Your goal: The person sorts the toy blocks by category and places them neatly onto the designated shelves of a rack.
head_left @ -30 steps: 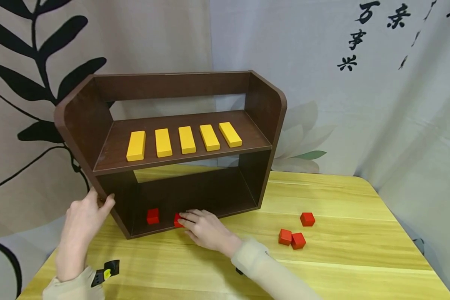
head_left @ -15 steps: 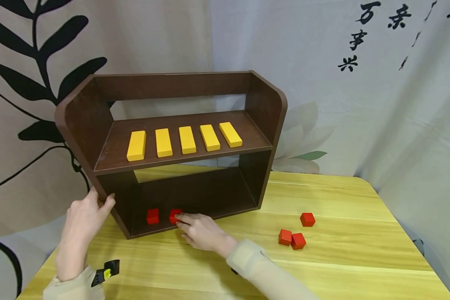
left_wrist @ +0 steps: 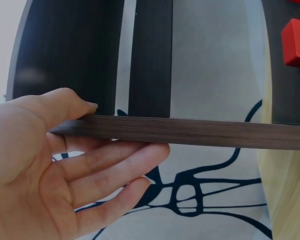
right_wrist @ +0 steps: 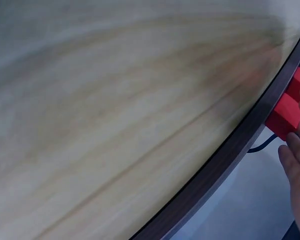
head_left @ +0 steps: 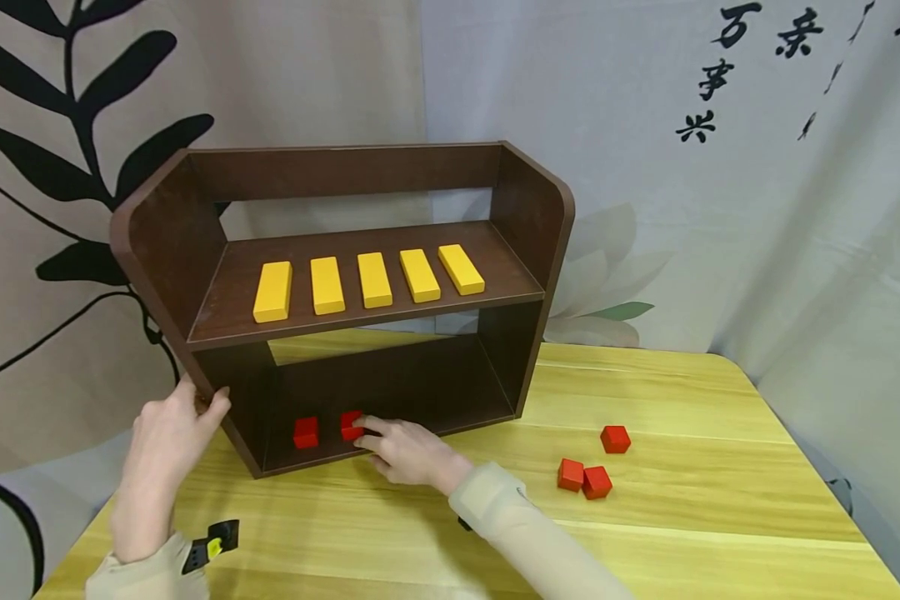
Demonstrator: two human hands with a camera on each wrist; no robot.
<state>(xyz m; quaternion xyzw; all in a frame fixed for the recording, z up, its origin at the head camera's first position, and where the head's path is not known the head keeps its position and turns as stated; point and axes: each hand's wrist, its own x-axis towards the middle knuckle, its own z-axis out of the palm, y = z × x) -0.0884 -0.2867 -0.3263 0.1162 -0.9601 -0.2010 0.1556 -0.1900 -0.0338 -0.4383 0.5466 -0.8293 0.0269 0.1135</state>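
Note:
A dark brown two-level shelf (head_left: 525, 208) stands on the yellow wooden table (head_left: 682, 400). My left hand (head_left: 195, 408) grips the front edge of its left side panel (left_wrist: 190, 131), thumb on one face and fingers on the other. My right hand (head_left: 369, 432) reaches into the lower level and pinches a red cube (head_left: 349, 424) with its fingertips (right_wrist: 296, 145). That red cube (right_wrist: 289, 106) sits on the lower board just behind its front edge. A second red cube (head_left: 305, 432) stands to its left, apart from it. Three more red cubes (head_left: 597, 482) lie on the table at the right.
Several yellow blocks (head_left: 374, 279) lie in a row on the upper board. Printed cloth hangs close behind and beside the table. The table's right edge (head_left: 817, 467) curves in near the back. Bare tabletop lies in front of the shelf.
My right hand has slid the red cube leftward along the lower board, then a little further in. My left hand and the shelf have stayed still.

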